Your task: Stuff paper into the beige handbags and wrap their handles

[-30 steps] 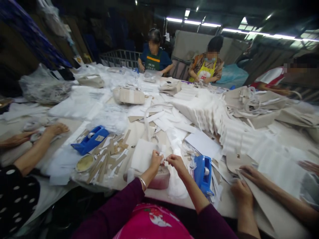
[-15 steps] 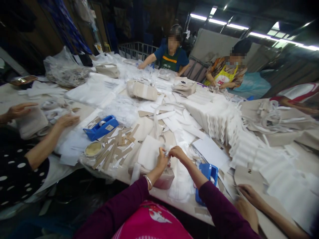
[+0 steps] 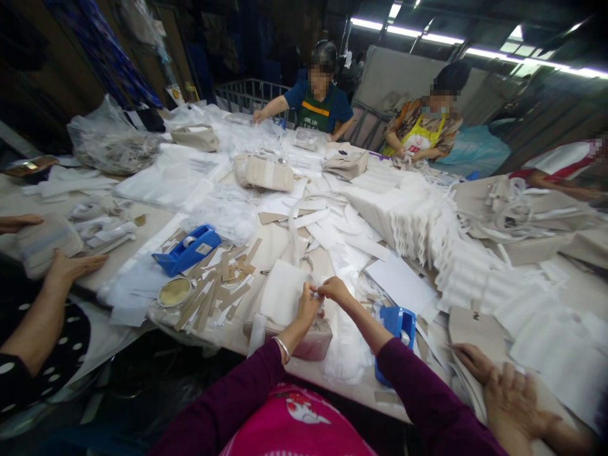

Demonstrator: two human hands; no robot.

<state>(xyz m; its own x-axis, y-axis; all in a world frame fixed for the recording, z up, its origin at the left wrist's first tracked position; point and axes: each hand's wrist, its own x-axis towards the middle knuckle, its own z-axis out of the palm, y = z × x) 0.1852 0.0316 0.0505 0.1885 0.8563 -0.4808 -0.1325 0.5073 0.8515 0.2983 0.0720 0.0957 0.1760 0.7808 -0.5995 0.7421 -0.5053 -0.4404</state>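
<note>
In front of me a beige handbag [image 3: 313, 342] lies at the table's edge, with a white foam sheet [image 3: 284, 290] over its upper part. My left hand [image 3: 308, 306] rests over the bag's right side, thumb and fingers pinched together. Fingertip to fingertip with it, my right hand [image 3: 335, 290] is also closed in a pinch. Between them is a small whitish piece, too small to name, near the bag's right end. A pale wrapped strap [image 3: 293, 234] rises behind the bag. Crumpled clear plastic [image 3: 346, 354] lies to its right.
Blue tape dispensers [image 3: 395, 323] [image 3: 187, 249] stand right and left of me. Cardboard strips [image 3: 216, 288] and a round tin [image 3: 174, 292] lie left. Stacked white foam [image 3: 408, 218] fills the right. A co-worker's hands [image 3: 510, 392] are close at right; another co-worker's hand [image 3: 71, 266] holds a bag at left.
My hands stay pinched at the same spot on the bag. The left co-worker's hands have shifted left and down with their bag. At right, a co-worker's hand has moved over the beige flap.
</note>
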